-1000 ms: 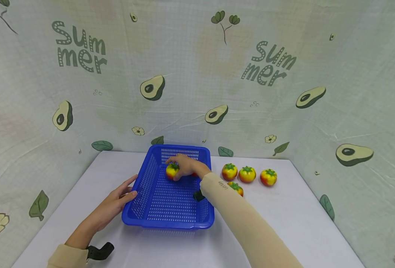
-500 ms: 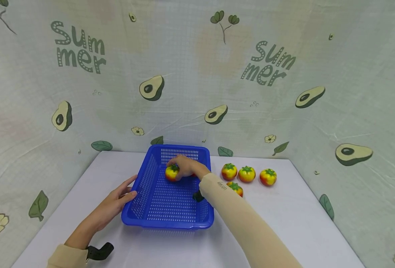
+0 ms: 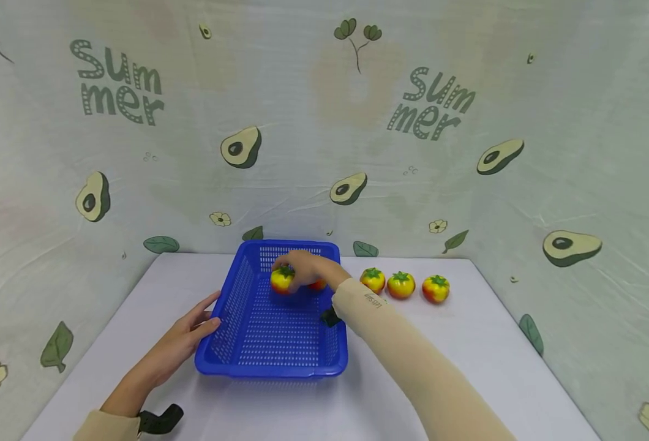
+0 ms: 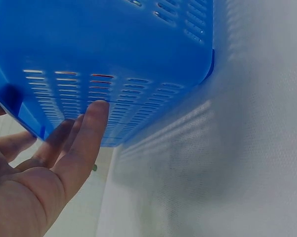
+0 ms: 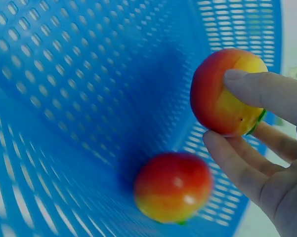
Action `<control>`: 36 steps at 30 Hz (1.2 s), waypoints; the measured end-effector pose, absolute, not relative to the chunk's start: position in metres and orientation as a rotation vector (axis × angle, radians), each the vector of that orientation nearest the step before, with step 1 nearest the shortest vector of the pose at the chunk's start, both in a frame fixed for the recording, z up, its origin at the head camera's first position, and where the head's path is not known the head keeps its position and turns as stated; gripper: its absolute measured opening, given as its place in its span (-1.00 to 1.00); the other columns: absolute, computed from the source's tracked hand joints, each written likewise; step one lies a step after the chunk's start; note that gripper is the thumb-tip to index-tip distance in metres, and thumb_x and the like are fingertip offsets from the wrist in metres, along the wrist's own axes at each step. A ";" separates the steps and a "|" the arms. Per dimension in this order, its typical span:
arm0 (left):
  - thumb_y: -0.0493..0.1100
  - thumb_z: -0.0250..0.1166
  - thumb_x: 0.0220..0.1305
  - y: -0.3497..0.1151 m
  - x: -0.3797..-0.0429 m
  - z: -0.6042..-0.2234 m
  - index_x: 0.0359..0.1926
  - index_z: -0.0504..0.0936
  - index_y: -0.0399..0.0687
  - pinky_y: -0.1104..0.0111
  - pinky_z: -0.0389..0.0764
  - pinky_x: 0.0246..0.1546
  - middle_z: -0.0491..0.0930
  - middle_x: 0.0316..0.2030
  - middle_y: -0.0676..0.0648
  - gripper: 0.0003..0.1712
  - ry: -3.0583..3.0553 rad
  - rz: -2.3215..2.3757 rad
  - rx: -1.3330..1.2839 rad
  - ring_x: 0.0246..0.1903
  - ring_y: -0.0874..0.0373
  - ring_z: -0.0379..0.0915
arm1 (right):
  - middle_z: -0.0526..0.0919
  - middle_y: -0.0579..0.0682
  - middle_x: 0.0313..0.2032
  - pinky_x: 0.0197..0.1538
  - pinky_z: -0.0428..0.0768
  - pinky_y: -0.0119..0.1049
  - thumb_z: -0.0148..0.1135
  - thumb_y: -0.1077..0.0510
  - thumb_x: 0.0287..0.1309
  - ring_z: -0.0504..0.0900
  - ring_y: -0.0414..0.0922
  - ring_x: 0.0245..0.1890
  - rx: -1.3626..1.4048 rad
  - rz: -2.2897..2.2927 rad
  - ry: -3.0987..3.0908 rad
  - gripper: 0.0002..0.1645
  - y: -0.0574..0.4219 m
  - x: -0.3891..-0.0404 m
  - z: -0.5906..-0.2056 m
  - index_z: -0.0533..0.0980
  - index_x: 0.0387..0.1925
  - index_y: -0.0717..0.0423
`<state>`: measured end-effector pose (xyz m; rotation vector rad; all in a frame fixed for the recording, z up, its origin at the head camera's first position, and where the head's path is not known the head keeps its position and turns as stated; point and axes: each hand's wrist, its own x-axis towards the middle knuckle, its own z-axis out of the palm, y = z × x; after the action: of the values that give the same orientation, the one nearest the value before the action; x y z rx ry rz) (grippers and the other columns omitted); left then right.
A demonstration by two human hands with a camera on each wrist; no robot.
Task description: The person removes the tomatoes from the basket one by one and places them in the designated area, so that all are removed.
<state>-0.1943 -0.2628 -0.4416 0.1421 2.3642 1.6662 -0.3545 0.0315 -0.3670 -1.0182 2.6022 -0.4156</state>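
Note:
My left hand holds the left rim of a blue perforated plastic basket, thumb over the edge. In the left wrist view, its fingers lie against the outside wall. Inside the basket, towards the back, my right hand pinches a red-and-yellow tomato with a green calyx. The right wrist view shows the thumb on one side of this tomato and fingertips on the other. A second tomato rests in the basket, partly hidden in the head view by my right hand.
Three tomatoes stand in a row on the white table, right of the basket. A cloth backdrop printed with avocados rises behind the table and along both sides. My right forearm crosses the basket's right rim.
The right hand and its tomato have risen slightly. The right sleeve now hides a tomato on the table that showed earlier. The head view has shifted a little; the left hand stays on the rim.

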 end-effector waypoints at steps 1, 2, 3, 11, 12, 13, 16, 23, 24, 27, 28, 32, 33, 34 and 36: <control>0.14 0.11 0.65 -0.263 -0.194 -0.442 0.74 -0.11 0.20 -0.17 0.47 0.39 0.21 0.49 -0.38 -0.13 2.364 1.668 0.138 0.39 -0.26 0.34 | 0.49 0.04 0.45 0.55 0.36 0.04 0.50 0.23 0.27 0.38 0.07 0.48 -1.024 -0.420 2.601 -0.28 0.034 -0.354 -0.362 0.51 0.44 -0.04; 0.14 0.11 0.65 -0.263 -0.195 -0.441 0.74 -0.11 0.20 -0.16 0.47 0.39 0.21 0.48 -0.37 -0.13 2.364 1.671 0.136 0.39 -0.26 0.34 | 0.49 0.05 0.44 0.54 0.36 0.05 0.50 0.21 0.28 0.38 0.08 0.48 -1.031 -0.422 2.599 -0.28 0.037 -0.353 -0.357 0.51 0.44 -0.04; 0.14 0.11 0.65 -0.264 -0.195 -0.441 0.74 -0.10 0.20 -0.16 0.47 0.39 0.22 0.48 -0.37 -0.13 2.364 1.672 0.131 0.39 -0.25 0.35 | 0.51 0.05 0.43 0.53 0.39 0.03 0.51 0.21 0.28 0.40 0.08 0.46 -1.051 -0.424 2.599 -0.29 0.039 -0.353 -0.352 0.51 0.43 -0.03; 0.09 0.09 0.67 -0.263 -0.193 -0.441 0.75 -0.14 0.15 -0.18 0.49 0.37 0.19 0.49 -0.40 -0.14 2.367 1.654 0.153 0.39 -0.27 0.34 | 0.57 0.06 0.37 0.45 0.50 -0.04 0.50 0.22 0.28 0.49 0.06 0.37 -1.193 -0.428 2.607 -0.32 0.071 -0.343 -0.320 0.52 0.41 0.07; 0.08 0.09 0.67 -0.263 -0.193 -0.441 0.75 -0.14 0.15 -0.18 0.49 0.37 0.19 0.49 -0.40 -0.14 2.364 1.656 0.152 0.39 -0.27 0.34 | 0.57 0.07 0.37 0.43 0.51 -0.06 0.49 0.22 0.29 0.50 0.05 0.36 -1.210 -0.420 2.607 -0.32 0.076 -0.341 -0.316 0.52 0.41 0.09; 0.08 0.09 0.67 -0.263 -0.193 -0.441 0.75 -0.14 0.15 -0.17 0.50 0.37 0.19 0.49 -0.40 -0.14 2.361 1.660 0.150 0.38 -0.26 0.35 | 0.56 0.07 0.38 0.45 0.49 -0.05 0.49 0.22 0.29 0.49 0.05 0.37 -1.226 -0.406 2.612 -0.33 0.081 -0.340 -0.312 0.52 0.41 0.09; 0.08 0.10 0.67 -0.264 -0.193 -0.441 0.75 -0.14 0.15 -0.15 0.52 0.36 0.20 0.48 -0.40 -0.14 2.361 1.660 0.152 0.37 -0.24 0.37 | 0.55 0.08 0.39 0.47 0.47 -0.04 0.48 0.22 0.30 0.47 0.06 0.39 -1.237 -0.382 2.631 -0.33 0.096 -0.335 -0.305 0.53 0.41 0.07; 0.08 0.10 0.67 -0.263 -0.195 -0.441 0.75 -0.13 0.15 -0.14 0.52 0.36 0.22 0.47 -0.39 -0.14 2.366 1.653 0.155 0.36 -0.22 0.38 | 0.56 0.11 0.29 0.30 0.64 -0.04 0.52 0.23 0.25 0.55 0.05 0.22 -1.198 -0.405 2.689 -0.31 0.141 -0.325 -0.298 0.54 0.40 0.04; 0.08 0.10 0.67 -0.263 -0.195 -0.441 0.75 -0.13 0.15 -0.14 0.52 0.36 0.23 0.47 -0.39 -0.14 2.367 1.652 0.155 0.35 -0.22 0.38 | 0.57 0.11 0.27 0.25 0.66 -0.06 0.52 0.23 0.24 0.56 0.04 0.18 -1.193 -0.409 2.696 -0.31 0.147 -0.322 -0.298 0.54 0.39 0.04; 0.09 0.11 0.67 -0.263 -0.194 -0.441 0.75 -0.13 0.15 -0.15 0.52 0.36 0.22 0.47 -0.39 -0.13 2.370 1.646 0.148 0.35 -0.22 0.38 | 0.58 0.11 0.22 0.21 0.68 -0.07 0.53 0.22 0.23 0.55 0.03 0.17 -1.179 -0.412 2.711 -0.31 0.164 -0.315 -0.297 0.55 0.39 0.05; 0.09 0.11 0.67 -0.263 -0.194 -0.441 0.75 -0.13 0.15 -0.15 0.52 0.36 0.22 0.47 -0.39 -0.13 2.369 1.645 0.146 0.35 -0.22 0.38 | 0.58 0.10 0.22 0.20 0.68 -0.08 0.54 0.22 0.23 0.55 0.02 0.17 -1.172 -0.409 2.716 -0.31 0.170 -0.312 -0.298 0.56 0.38 0.04; 0.09 0.10 0.67 -0.263 -0.194 -0.441 0.75 -0.14 0.16 -0.15 0.52 0.35 0.21 0.47 -0.39 -0.13 2.365 1.646 0.138 0.35 -0.22 0.38 | 0.59 0.06 0.20 0.14 0.71 -0.10 0.53 0.26 0.21 0.55 0.01 0.20 -1.131 -0.432 2.724 -0.31 0.191 -0.302 -0.301 0.57 0.37 0.01; 0.09 0.10 0.67 -0.263 -0.193 -0.441 0.75 -0.14 0.16 -0.15 0.52 0.35 0.21 0.48 -0.39 -0.14 2.365 1.646 0.139 0.35 -0.22 0.37 | 0.59 0.05 0.20 0.14 0.72 -0.11 0.53 0.27 0.21 0.55 0.01 0.20 -1.114 -0.441 2.728 -0.30 0.196 -0.301 -0.302 0.57 0.37 0.00; 0.09 0.10 0.67 -0.263 -0.193 -0.441 0.75 -0.14 0.16 -0.15 0.52 0.35 0.21 0.48 -0.39 -0.14 2.365 1.647 0.139 0.36 -0.23 0.37 | 0.59 0.05 0.19 0.13 0.73 -0.10 0.53 0.29 0.20 0.56 0.02 0.20 -1.106 -0.447 2.733 -0.30 0.202 -0.299 -0.302 0.57 0.37 0.00; 0.09 0.09 0.67 -0.263 -0.193 -0.441 0.75 -0.14 0.16 -0.16 0.51 0.36 0.20 0.48 -0.40 -0.14 2.363 1.648 0.140 0.37 -0.24 0.36 | 0.58 0.05 0.19 0.10 0.74 -0.10 0.54 0.30 0.19 0.57 0.03 0.20 -1.078 -0.456 2.746 -0.29 0.213 -0.297 -0.304 0.57 0.37 -0.01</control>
<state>-0.1935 -0.2626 -0.4409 0.1400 2.3630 1.6483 -0.2970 0.2126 -0.3043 -1.0777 2.7456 -0.4561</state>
